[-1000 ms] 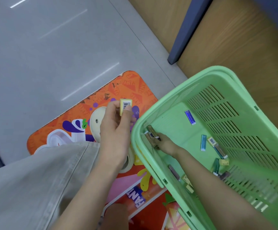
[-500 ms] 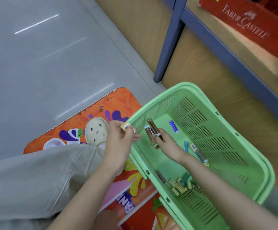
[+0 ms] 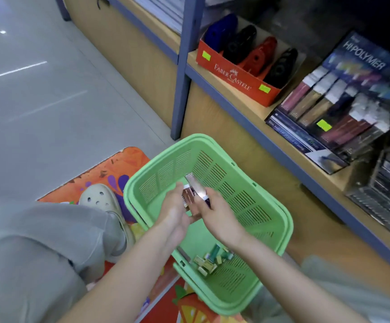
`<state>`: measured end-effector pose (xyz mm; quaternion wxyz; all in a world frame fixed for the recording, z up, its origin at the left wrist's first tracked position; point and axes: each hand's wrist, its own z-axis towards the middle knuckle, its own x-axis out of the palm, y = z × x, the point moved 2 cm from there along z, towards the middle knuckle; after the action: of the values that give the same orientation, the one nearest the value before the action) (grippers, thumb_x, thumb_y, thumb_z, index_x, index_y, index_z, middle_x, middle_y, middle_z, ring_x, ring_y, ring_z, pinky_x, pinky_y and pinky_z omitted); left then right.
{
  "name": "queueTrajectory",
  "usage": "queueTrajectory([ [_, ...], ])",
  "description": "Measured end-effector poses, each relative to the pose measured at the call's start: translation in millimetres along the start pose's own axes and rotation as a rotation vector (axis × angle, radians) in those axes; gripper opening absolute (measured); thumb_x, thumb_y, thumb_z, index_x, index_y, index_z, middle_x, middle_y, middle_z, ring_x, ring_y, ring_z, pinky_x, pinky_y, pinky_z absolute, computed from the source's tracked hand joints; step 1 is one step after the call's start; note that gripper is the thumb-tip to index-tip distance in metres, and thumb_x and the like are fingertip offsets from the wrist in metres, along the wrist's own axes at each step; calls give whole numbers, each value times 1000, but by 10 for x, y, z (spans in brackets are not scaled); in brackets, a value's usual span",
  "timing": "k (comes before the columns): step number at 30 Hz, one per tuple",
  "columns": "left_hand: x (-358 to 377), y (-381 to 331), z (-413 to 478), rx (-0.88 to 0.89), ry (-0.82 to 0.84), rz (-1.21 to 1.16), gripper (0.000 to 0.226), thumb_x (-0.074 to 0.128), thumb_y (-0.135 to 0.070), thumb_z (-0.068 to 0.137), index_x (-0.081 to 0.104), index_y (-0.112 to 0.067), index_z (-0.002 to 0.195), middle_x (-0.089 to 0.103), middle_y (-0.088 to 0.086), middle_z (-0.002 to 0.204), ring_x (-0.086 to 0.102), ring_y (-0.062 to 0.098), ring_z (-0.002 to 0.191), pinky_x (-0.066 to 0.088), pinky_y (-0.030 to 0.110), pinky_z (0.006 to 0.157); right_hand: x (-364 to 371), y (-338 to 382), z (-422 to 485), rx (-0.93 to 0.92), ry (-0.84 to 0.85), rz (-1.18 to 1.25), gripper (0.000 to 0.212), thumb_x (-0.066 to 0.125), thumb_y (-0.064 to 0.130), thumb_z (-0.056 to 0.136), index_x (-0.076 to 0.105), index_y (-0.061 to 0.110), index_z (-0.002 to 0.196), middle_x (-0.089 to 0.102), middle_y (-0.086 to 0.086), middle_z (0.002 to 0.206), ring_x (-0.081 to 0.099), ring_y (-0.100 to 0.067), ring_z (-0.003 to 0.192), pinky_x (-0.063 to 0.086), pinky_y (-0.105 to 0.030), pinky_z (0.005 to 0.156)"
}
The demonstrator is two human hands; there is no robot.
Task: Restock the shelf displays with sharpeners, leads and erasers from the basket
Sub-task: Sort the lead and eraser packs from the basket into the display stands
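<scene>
The green basket stands on the floor below the shelf. Over it my right hand pinches slim lead cases, one brown and one pale. My left hand is pressed up beside it, its fingertips against the brown case; blur hides how its fingers lie. The small yellow box it held is out of sight. Several small erasers and lead cases lie heaped in the basket's near corner. On the shelf a Hi-Polymer lead display stands to the right.
A red Faber-Castell box with blue, black and red items sits on the shelf left of the lead display. A blue shelf post rises behind the basket. My knee and pale clog rest on an orange mat. Clear trays stand far right.
The view has tilted up to the shelf. My left hand moved right, over the basket, and met my right hand, which lifted the lead cases. The yellow box is no longer visible.
</scene>
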<state>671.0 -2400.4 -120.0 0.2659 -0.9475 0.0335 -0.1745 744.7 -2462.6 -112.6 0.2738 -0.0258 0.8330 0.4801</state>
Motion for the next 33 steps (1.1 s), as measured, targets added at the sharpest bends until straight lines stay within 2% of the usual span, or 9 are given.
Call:
queueTrajectory([
  [6,313,106,-252,-9,127,105,29,39,-33,101,54,-10,93,50,6,70,53,15,53,47,32,53,-280,27,-320,36,-178,-105,16,44,21,98,60,20,99,52,-9,104,43,-19,102,33,-27,84],
  [9,521,94,-406,-16,235,136,25,41,-33,100,53,-12,96,53,8,76,53,17,59,51,32,57,-501,68,-439,57,-284,-148,25,47,23,96,64,14,112,51,-9,104,43,-21,105,35,-31,93],
  [14,785,-9,-634,26,369,259,17,51,-29,96,56,-12,93,64,4,72,58,13,53,49,26,49,-985,207,-633,39,-369,-43,16,52,22,94,67,15,92,62,4,72,55,-7,65,39,-14,55],
  [18,994,-99,-801,61,453,378,16,54,-22,95,59,-7,96,65,2,62,59,9,44,45,17,42,-1285,272,-743,-2,-340,-119,21,51,26,96,68,14,91,70,-3,77,62,-17,71,45,-23,65],
  [20,1101,-120,-843,74,461,482,23,52,-26,96,59,-6,107,62,4,71,56,10,52,45,21,49,-1370,298,-770,-17,-341,-242,28,48,30,98,63,15,81,63,2,68,52,-11,56,36,-17,51],
  [24,1292,-163,-888,73,483,592,24,46,-30,98,54,-9,108,50,3,75,44,13,61,40,24,54,-1550,296,-756,-36,-400,-345,36,44,29,100,53,16,67,46,-2,73,41,-12,61,23,-28,56],
  [28,1404,-242,-863,100,501,636,22,44,-33,99,54,-13,100,47,3,73,43,13,59,39,24,52,-1765,230,-784,-2,-408,-36,26,47,24,99,58,16,76,58,5,67,53,-10,61,39,-23,62],
  [31,1455,-273,-832,92,515,635,26,44,-34,99,54,-12,107,46,4,72,44,13,58,39,23,51,-1988,185,-796,31,-446,305,11,47,14,98,58,10,97,74,1,83,70,-9,79,51,-23,80],
  [33,1485,-258,-809,79,517,613,29,45,-34,98,55,-10,111,46,3,71,44,14,57,40,23,52,-2184,193,-806,33,-528,405,14,47,13,98,56,3,102,74,-2,93,70,-12,88,54,-21,76],
])
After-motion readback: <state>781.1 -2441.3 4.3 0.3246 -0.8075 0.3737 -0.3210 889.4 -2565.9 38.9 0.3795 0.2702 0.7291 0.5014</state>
